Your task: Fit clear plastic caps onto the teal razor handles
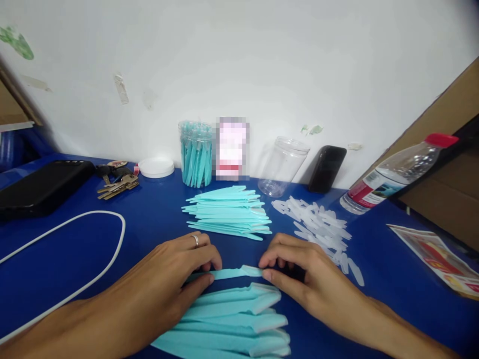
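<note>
A turquoise eyebrow razor lies level between my two hands, just above the blue table. My left hand, with a ring on one finger, pinches its handle between thumb and fingers. At the blade end, the thumb and forefinger of my right hand close on the tip. Below it is a row of similar razors, blade ends to the right, partly hidden by my left forearm. Another pile of turquoise razors lies farther back. Loose translucent white blade covers are heaped beyond my right hand.
Along the wall stand a jar full of razors, a blurred-out screen, a clear jar and a black phone. A white lid, keys, black power bank and white cable are left; a bottle and leaflet right.
</note>
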`<state>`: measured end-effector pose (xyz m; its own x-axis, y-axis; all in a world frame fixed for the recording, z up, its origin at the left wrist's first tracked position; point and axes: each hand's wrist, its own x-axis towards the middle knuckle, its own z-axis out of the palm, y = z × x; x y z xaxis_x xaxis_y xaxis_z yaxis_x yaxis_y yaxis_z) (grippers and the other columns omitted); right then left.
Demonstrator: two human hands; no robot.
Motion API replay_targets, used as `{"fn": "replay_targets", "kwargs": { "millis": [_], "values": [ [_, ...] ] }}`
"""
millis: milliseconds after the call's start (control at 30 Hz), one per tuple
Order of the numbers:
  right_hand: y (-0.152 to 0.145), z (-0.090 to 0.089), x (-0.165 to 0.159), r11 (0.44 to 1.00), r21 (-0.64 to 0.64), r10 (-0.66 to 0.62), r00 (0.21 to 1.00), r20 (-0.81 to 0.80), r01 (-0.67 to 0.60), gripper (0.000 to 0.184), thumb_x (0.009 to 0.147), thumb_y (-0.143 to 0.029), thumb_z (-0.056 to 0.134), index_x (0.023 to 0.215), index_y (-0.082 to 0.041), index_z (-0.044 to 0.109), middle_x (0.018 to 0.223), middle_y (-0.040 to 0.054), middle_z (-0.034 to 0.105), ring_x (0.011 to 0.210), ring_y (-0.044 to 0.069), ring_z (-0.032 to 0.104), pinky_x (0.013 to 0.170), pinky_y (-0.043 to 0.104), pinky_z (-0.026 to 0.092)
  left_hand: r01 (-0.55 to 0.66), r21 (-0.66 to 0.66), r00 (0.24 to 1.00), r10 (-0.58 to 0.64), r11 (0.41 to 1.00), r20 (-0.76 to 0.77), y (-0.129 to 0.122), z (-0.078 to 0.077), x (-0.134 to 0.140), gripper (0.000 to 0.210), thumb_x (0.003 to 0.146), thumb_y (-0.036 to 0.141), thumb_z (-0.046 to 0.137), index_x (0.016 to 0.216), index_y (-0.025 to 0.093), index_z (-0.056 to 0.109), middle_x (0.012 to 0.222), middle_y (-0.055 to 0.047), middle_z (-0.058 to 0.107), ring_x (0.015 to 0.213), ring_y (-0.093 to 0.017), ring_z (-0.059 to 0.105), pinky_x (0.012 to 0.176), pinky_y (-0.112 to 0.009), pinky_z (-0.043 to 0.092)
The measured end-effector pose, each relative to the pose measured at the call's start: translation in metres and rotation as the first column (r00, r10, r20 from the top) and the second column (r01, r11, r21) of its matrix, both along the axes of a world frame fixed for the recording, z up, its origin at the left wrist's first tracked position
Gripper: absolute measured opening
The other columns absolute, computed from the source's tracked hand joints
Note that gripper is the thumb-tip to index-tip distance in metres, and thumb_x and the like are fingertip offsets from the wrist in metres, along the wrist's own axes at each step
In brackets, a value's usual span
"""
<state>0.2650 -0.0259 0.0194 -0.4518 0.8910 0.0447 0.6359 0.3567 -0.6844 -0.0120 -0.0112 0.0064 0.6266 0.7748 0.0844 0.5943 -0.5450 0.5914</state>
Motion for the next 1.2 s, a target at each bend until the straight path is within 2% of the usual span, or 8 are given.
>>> {"fn": "replay_targets", "kwargs": {
  "millis": [267,467,567,633,767,900,1033,1200],
  "values": [
    [0.0,-0.002,0.001,1.0,0.02,0.0,1.0,-0.024,0.001,0.018,0.1,-0.02,0.062,0.087,-0.021,0.075,0.089,0.0019,0.068,0.083,0.017,0.064,0.071,0.03,0.045,0.048,0.006,0.997,-0.049,0.999,0.058,-0.001,0.01,0.004,0.026,0.102,0.019,0.05,0.092,0.027,0.073,0.085,0.004,0.068,0.079,-0.012,0.065,0.069,-0.022,0.044],
    [-0.001,-0.002,0.001,0.998,0.056,-0.01,1.0,-0.027,0.011,0.018,0.101,-0.02,0.061,0.091,-0.021,0.075,0.088,0.0025,0.068,0.079,0.017,0.064,0.068,0.029,0.046,0.014,0.058,0.997,-0.019,0.998,0.078,-0.002,0.006,0.0,0.022,0.103,0.02,0.051,0.103,0.031,0.07,0.096,0.007,0.074,0.086,-0.012,0.069,0.077,-0.024,0.049],
    [-0.001,-0.005,0.003,0.989,0.142,-0.046,0.999,0.007,0.044,0.021,0.104,-0.022,0.057,0.11,-0.021,0.077,0.087,0.0034,0.066,0.076,0.017,0.064,0.068,0.03,0.048,-0.022,0.181,0.998,0.012,0.983,0.058,0.0,0.003,-0.002,0.024,0.105,0.023,0.051,0.115,0.033,0.07,0.104,0.006,0.076,0.096,-0.015,0.07,0.086,-0.026,0.052],
    [0.0,-0.007,0.004,0.979,0.196,-0.063,0.995,0.074,0.047,0.029,0.106,-0.023,0.052,0.124,-0.021,0.075,0.089,0.0046,0.065,0.078,0.019,0.065,0.071,0.032,0.049,-0.037,0.308,0.999,0.032,0.951,0.021,0.004,0.0,-0.003,0.03,0.107,0.023,0.047,0.125,0.03,0.069,0.111,0.0,0.075,0.102,-0.02,0.07,0.089,-0.031,0.055],
    [0.001,-0.007,0.004,0.979,0.205,-0.058,0.98,0.191,0.018,0.038,0.108,-0.022,0.046,0.135,-0.022,0.072,0.086,0.0044,0.061,0.075,0.02,0.064,0.068,0.034,0.048,-0.04,0.454,0.987,0.107,0.89,-0.124,0.01,-0.005,-0.005,0.047,0.105,0.017,0.035,0.139,0.023,0.067,0.1,-0.01,0.071,0.086,-0.027,0.07,0.07,-0.039,0.059],
    [0.001,-0.004,0.004,0.98,0.197,-0.05,0.979,0.197,0.01,0.036,0.107,-0.022,0.048,0.132,-0.022,0.075,0.088,0.0053,0.062,0.077,0.021,0.064,0.068,0.034,0.047,0.002,0.49,0.97,0.118,0.872,-0.213,0.01,-0.007,-0.005,0.054,0.102,0.015,0.03,0.137,0.019,0.07,0.093,-0.013,0.07,0.08,-0.029,0.07,0.063,-0.041,0.058],
    [0.001,-0.001,0.005,0.982,0.188,-0.044,0.983,0.178,0.009,0.035,0.106,-0.019,0.05,0.127,-0.022,0.077,0.089,0.0059,0.065,0.079,0.021,0.065,0.07,0.035,0.048,-0.024,0.486,0.976,0.126,0.873,-0.177,0.009,-0.005,-0.004,0.049,0.104,0.017,0.035,0.137,0.022,0.07,0.096,-0.012,0.069,0.082,-0.027,0.07,0.065,-0.037,0.057],
    [0.001,-0.002,0.005,0.982,0.188,-0.038,0.983,0.178,0.004,0.034,0.105,-0.018,0.05,0.125,-0.024,0.077,0.091,0.006,0.067,0.08,0.021,0.067,0.071,0.035,0.05,0.019,0.449,0.983,0.065,0.893,-0.17,0.007,0.0,-0.004,0.045,0.102,0.016,0.038,0.128,0.025,0.075,0.091,-0.009,0.068,0.079,-0.023,0.068,0.062,-0.031,0.053]
  ]
}}
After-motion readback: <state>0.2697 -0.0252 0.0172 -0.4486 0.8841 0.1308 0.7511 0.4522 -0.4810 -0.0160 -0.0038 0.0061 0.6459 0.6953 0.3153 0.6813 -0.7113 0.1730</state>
